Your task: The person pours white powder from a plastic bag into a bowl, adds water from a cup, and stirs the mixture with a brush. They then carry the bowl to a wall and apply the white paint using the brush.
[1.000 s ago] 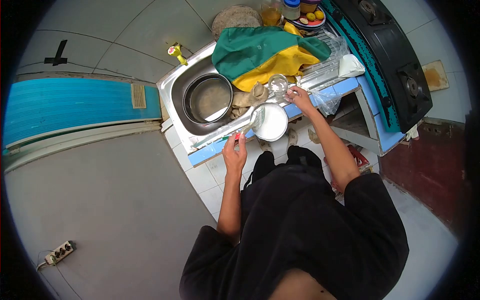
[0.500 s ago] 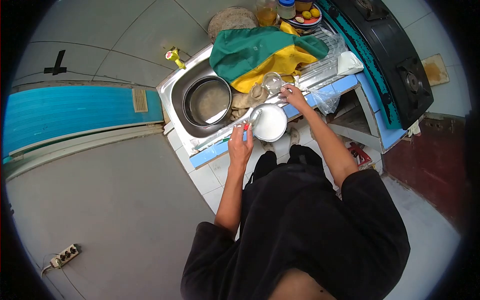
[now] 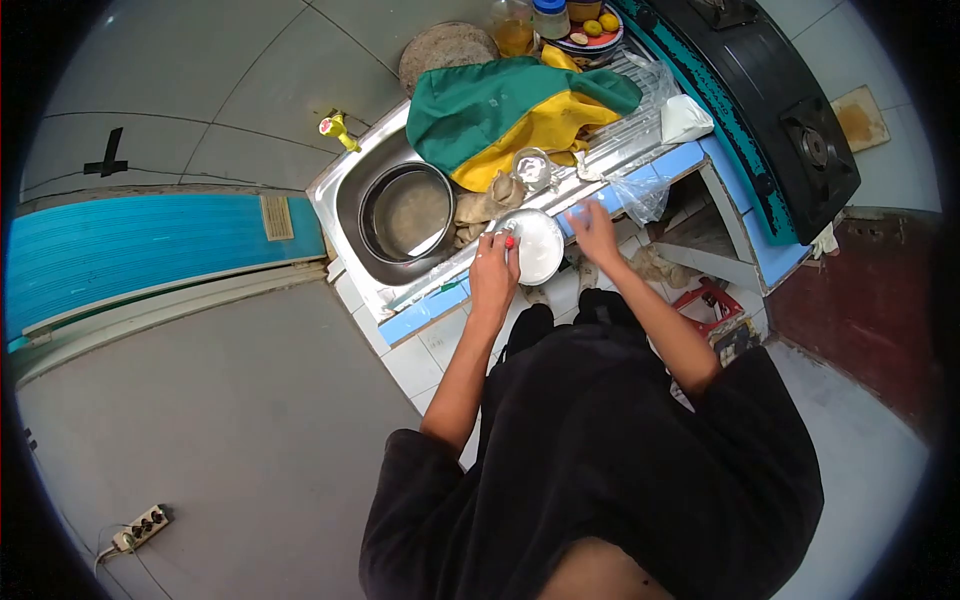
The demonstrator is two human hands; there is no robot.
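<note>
A white-filled metal bowl [image 3: 536, 250] sits at the counter's front edge. My left hand [image 3: 494, 275] is closed at the bowl's left rim, gripping a utensil with a red handle end [image 3: 510, 242]; its working end is hidden. To the right of the bowl, my right hand [image 3: 594, 232] is in the air, somewhat blurred, fingers stretched and nothing visible in them. Just behind the bowl stands a clear glass cup [image 3: 532, 168] with some white in it. A crumpled beige cloth [image 3: 482, 206] lies between bowl and sink.
A dark round pan [image 3: 408, 212] holding water rests in the steel sink [image 3: 352, 190] under a yellow tap [image 3: 338, 130]. Green and yellow cloth [image 3: 500, 110] covers the drainboard. Jars and a plate of yellow fruit [image 3: 598, 32] stand behind. A black stove [image 3: 765, 100] is at right.
My right hand has let go of the glass cup and moved back toward me. My left hand has shifted right and closer over the bowl with the red-handled utensil.
</note>
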